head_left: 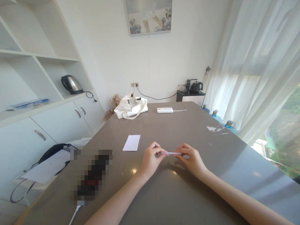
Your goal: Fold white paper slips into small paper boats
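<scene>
**Thin white sheet pinched level between two hands**

The broad brown table runs its right edge well apart from the right hand. A white bag sits near the far edge. The left hand and the right each close thumb and fingers narrowly on opposite ends of the sheet, over the tabletop. Some white paper lies left of them. The sheet's long axis points left to right, nearly edge-on, its face too foreshortened to read.
</scene>
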`<state>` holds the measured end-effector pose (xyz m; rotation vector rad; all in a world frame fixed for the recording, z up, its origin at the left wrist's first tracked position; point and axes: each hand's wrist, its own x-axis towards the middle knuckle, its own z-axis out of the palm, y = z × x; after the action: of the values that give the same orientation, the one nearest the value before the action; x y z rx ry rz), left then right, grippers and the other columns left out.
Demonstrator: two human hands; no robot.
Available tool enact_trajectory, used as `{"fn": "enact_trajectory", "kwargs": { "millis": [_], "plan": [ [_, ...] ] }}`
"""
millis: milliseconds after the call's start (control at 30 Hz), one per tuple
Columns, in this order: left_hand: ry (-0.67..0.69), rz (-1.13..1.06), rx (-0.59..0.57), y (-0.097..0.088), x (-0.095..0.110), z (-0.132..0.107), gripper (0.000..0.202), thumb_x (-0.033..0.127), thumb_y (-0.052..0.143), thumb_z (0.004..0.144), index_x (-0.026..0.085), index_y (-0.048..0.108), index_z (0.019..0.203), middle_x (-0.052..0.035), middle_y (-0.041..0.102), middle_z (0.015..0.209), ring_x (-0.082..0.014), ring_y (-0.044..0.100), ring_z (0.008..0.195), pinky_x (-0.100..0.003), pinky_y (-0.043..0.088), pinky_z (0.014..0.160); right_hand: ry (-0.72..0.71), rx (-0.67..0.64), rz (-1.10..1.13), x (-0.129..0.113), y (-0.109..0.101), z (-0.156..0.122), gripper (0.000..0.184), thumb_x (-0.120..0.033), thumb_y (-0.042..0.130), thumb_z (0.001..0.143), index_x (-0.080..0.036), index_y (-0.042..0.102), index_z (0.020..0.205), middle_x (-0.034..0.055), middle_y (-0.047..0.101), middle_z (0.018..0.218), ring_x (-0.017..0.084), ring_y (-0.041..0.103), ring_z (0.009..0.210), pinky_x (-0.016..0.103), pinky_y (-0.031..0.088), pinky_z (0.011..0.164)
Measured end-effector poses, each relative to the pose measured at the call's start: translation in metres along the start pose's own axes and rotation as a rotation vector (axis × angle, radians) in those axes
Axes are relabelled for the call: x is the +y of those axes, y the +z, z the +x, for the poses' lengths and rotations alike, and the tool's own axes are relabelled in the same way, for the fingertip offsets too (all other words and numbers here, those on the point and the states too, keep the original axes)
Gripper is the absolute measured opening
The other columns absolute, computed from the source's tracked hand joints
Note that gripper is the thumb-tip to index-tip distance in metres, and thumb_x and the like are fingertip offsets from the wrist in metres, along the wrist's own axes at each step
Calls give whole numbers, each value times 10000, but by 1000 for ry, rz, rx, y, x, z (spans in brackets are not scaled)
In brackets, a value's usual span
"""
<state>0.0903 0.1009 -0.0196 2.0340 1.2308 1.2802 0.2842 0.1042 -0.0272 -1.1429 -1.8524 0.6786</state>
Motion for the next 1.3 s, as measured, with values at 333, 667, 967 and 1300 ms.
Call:
{"fn": "enact_trajectory", "kwargs": {
  "millis": [333, 667, 967, 1300],
  "plan": [
    [-152, -142, -232, 5, 1, -2, 236, 355, 590, 792, 156, 718, 789, -49, 710, 742, -156, 598, 643, -226, 420, 590, 86, -114, 90, 3, 1, 1, 340, -436, 550, 813, -149, 705, 717, 44, 605, 638, 165, 513, 609, 265, 382, 563],
    [-191, -182, -166, 7, 3, -2, 235, 330, 604, 775, 151, 737, 702, -66, 718, 695, -185, 624, 651, -243, 433, 604, 183, -190, 297, -2, 4, 1, 403, -497, 555, 789, -132, 675, 671, 27, 590, 567, 146, 514, 572, 259, 398, 562],
    [-206, -207, -179, 6, 4, -3, 282, 380, 596, 782, 149, 744, 715, -62, 707, 657, -175, 606, 603, -235, 413, 556, 238, -186, 352, -8, 1, 2, 418, -535, 609, 732, -133, 717, 698, 45, 640, 600, 157, 549, 585, 270, 436, 584],
    [-337, -370, -137, 9, 3, -1, 272, 348, 606, 780, 112, 728, 722, -87, 700, 610, -194, 648, 553, -272, 500, 573, 227, -90, 409, 1, 3, 2, 425, -525, 606, 739, -126, 674, 610, 35, 610, 563, 148, 526, 573, 277, 411, 601]
  ]
}}
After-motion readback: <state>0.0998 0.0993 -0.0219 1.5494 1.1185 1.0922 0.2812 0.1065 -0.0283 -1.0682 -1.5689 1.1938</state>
